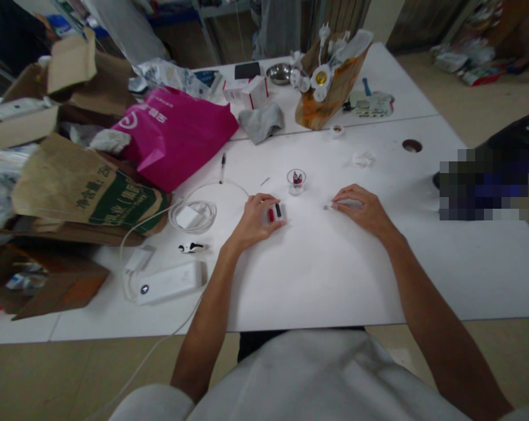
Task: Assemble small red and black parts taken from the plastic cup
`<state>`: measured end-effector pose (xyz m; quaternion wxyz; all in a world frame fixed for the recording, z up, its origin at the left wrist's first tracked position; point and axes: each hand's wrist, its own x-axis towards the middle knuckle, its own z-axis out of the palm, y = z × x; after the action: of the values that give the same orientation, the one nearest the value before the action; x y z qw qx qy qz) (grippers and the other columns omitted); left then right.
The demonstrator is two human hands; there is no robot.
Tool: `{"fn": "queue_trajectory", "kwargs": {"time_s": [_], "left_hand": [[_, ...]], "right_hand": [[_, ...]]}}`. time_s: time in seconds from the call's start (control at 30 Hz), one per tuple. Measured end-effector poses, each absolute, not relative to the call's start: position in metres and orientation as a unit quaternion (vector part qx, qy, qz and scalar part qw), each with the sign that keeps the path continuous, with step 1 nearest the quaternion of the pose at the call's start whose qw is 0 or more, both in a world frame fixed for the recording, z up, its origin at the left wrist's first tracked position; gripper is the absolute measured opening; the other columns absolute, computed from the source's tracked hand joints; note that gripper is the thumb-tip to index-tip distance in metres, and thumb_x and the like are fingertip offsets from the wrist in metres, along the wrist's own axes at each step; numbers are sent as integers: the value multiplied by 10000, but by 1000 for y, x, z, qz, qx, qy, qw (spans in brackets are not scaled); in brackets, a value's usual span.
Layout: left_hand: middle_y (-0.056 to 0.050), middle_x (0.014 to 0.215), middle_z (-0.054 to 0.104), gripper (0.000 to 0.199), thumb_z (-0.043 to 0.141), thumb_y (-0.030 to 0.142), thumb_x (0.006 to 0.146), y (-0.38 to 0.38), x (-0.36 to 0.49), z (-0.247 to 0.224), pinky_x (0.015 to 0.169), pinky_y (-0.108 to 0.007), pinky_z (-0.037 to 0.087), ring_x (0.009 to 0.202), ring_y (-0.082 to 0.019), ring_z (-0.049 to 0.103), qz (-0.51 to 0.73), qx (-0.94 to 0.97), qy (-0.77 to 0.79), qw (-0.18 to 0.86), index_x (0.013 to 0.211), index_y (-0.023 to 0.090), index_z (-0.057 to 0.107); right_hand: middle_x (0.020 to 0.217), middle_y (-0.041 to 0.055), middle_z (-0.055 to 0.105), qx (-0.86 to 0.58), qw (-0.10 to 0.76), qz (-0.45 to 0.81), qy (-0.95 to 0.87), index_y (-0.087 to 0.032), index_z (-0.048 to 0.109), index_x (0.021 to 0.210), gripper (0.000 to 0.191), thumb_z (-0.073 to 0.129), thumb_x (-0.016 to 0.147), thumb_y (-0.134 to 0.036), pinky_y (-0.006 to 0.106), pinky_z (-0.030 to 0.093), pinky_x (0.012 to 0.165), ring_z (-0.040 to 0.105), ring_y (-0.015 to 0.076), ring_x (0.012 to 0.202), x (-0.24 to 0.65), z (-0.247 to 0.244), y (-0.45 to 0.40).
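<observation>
Table: in the head view, a white surface [317,280] runs across the room, its near edge just in front of the person.
Left end: open cartons and a paper sack [80,193] crowd there, a pink bag [177,131] beside them.
Far edge: a brown paper bag [323,111] stands near it, white plugs poking out.
Near-left corner: a white power bank [170,283] lies on the surface near it.
Clear case: the case [283,211] is mid-surface, well in from the near edge, with one red and one black piece inside.
Left hand: thumb and fingers of the left hand [256,221] are parted by the case's width, holding its sides.
Right hand: fingertips of the right hand [363,209] nearly meet, pinching a small pale item [326,207], too small to identify.
Glass cup: upright beyond both hands, the cup [296,191] contains red and black pieces, their count unclear.
Progress: seemingly partway; the cup is already partly filled, while two pieces remain in the case.
</observation>
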<state>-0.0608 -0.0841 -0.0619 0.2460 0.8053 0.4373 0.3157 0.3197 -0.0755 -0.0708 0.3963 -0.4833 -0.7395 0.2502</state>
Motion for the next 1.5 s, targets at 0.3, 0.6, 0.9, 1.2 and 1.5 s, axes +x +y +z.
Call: {"fn": "queue_trajectory", "kwargs": {"time_s": [0.3, 0.6, 0.9, 1.2, 1.5], "left_hand": [[-147, 1492, 681, 573, 965, 435, 922, -88, -62, -57, 1307, -643, 472, 1426, -388, 606, 253, 835, 440, 211, 1427, 255, 765], [-150, 1517, 664, 560, 936, 434, 944, -90, -65, -53, 1293, -653, 482, 1418, -390, 597, 236, 842, 444, 194, 1444, 258, 756], [-149, 1524, 667, 561, 925, 433, 943, -89, -67, -51, 1291, -664, 473, 1421, -396, 597, 224, 845, 447, 187, 1452, 270, 755], [-153, 1526, 678, 561, 914, 460, 951, -89, -69, -51, 1287, -646, 476, 1431, -393, 586, 220, 851, 440, 184, 1447, 251, 756], [-151, 1520, 677, 567, 921, 436, 934, -88, -70, -51, 1289, -654, 474, 1431, -393, 594, 223, 849, 442, 183, 1437, 253, 733]], "right_hand": [[1140, 112, 807, -480, 369, 226, -763, -318, 917, 1041, 366, 795, 1044, -663, 577, 609, 1068, 762, 336, 1105, 321, -81, -73], [1150, 113, 798, -477, 356, 215, -775, -327, 937, 1082, 281, 811, 1056, -577, 566, 616, 1014, 753, 331, 1071, 320, -87, -72], [1158, 115, 811, -469, 347, 209, -785, -330, 937, 1103, 266, 800, 1070, -556, 558, 618, 1010, 751, 330, 1070, 319, -86, -71], [1174, 136, 819, -470, 329, 211, -792, -314, 935, 1114, 330, 772, 1079, -598, 579, 613, 1017, 753, 350, 1087, 320, -83, -72], [1191, 124, 809, -481, 330, 230, -779, -317, 906, 1127, 429, 746, 1061, -709, 605, 593, 1085, 756, 355, 1129, 320, -75, -76]]}}
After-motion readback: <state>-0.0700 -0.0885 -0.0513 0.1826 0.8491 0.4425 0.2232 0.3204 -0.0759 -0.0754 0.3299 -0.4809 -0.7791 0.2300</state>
